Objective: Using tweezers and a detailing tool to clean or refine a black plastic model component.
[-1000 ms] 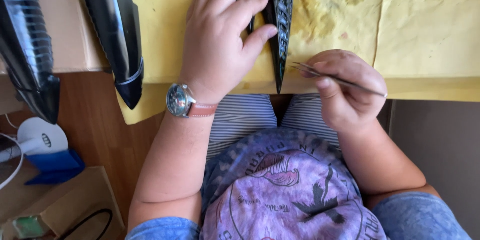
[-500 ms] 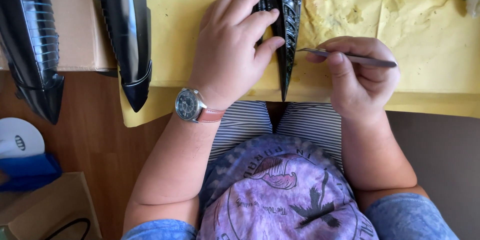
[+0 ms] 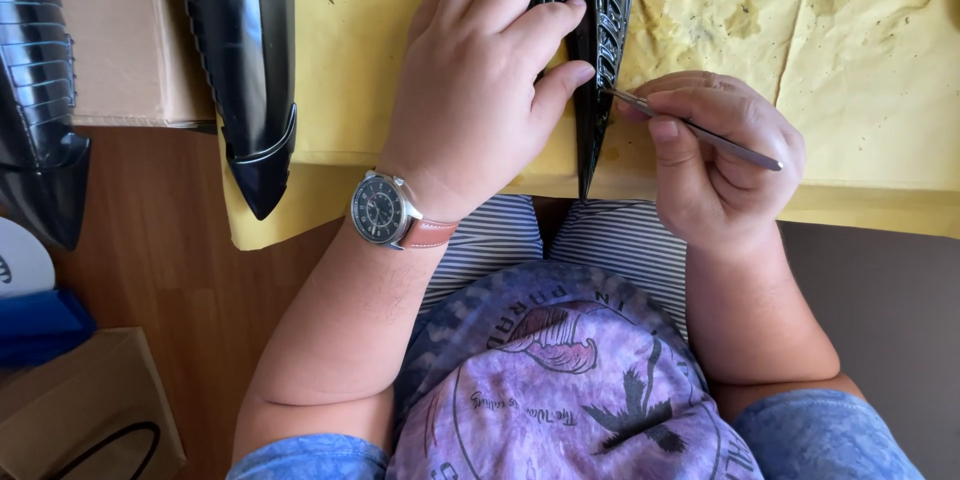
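Seemingly I am mid-job; my left hand (image 3: 480, 90) pins the black ribbed trim piece (image 3: 603, 50) flat on the yellow paper (image 3: 860, 70); my right hand (image 3: 715, 155), grip pinched narrow on a thin metal pick (image 3: 700, 130), works its edge; two similar black pieces (image 3: 245, 60) wait untouched on the table (image 3: 150, 240).
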